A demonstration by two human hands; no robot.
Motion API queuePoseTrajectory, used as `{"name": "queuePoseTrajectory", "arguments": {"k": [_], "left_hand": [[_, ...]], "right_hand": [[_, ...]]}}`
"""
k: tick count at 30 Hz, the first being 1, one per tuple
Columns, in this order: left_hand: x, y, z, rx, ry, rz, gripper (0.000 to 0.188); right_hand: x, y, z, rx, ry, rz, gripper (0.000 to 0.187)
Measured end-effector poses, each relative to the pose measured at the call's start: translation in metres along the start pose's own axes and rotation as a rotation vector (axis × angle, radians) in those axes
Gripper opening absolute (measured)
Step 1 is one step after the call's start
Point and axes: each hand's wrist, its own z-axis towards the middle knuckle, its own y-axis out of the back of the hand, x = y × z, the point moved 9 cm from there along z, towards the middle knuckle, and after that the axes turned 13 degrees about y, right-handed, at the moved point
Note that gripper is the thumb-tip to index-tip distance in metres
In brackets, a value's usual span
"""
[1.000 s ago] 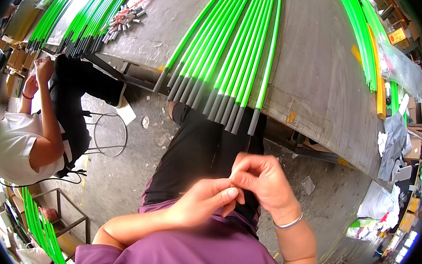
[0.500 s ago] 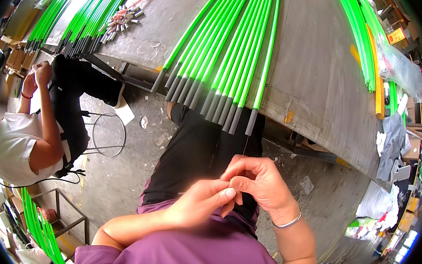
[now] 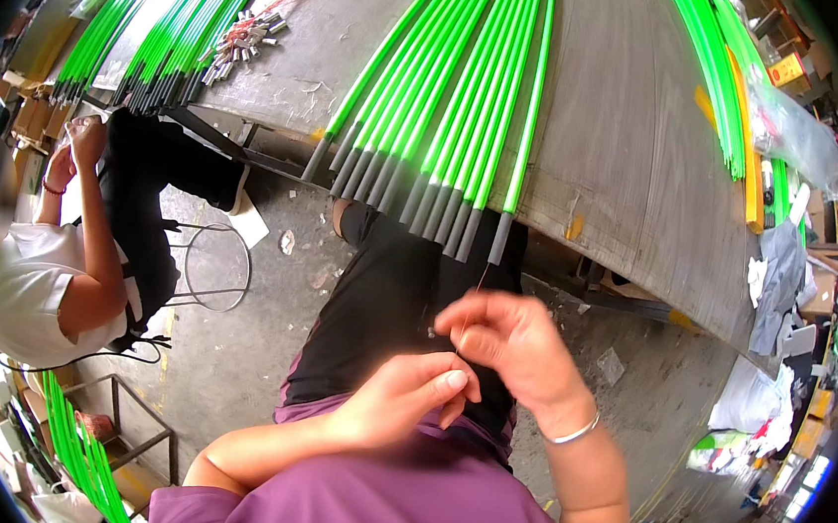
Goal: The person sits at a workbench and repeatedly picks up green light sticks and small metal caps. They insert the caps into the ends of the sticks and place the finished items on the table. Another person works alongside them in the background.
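Observation:
Over my lap, my left hand (image 3: pixel 413 390) is closed, thumb pressed on the curled fingers. A very thin reddish line (image 3: pixel 482 279), thread or wire, hangs from the dark tip of the rightmost green rod (image 3: pixel 517 175) and runs down toward it. What exactly the left fingertips pinch is too small to make out. Just above and to the right, my right hand (image 3: pixel 511 344) is bent, apart from the left and smeared by motion; the line passes by its fingers. Several bright green rods (image 3: pixel 412 112) with dark grey ends fan out, overhanging the table edge.
More green rods lie on the grey table (image 3: pixel 627 160) at the far left and right. Small metal sleeves (image 3: pixel 244 42) are heaped beside the left bundle. A seated co-worker (image 3: pixel 49 279) is at left, near a round wire stool frame (image 3: pixel 214 264). Bags and cloth (image 3: pixel 751 400) clutter the right.
My right hand has drawn away from my left, slightly up and right, and now blurs. My left hand has stayed in place. The rightmost rod's tip has shifted a little.

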Motion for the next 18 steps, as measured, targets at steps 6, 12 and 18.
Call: {"name": "queuePoseTrajectory", "arguments": {"k": [6,12,18], "left_hand": [[0.003,-0.003,0.002,0.008,0.027,0.008,0.028],[0.003,0.002,0.004,-0.012,-0.023,0.074,0.03],[-0.003,0.003,0.004,-0.037,-0.018,0.067,0.026]], "right_hand": [[0.01,0.015,0.016,-0.104,0.147,0.024,0.025],[0.006,0.01,0.008,-0.047,0.102,-0.064,0.018],[-0.006,-0.003,-0.006,0.064,0.026,-0.028,0.012]]}}
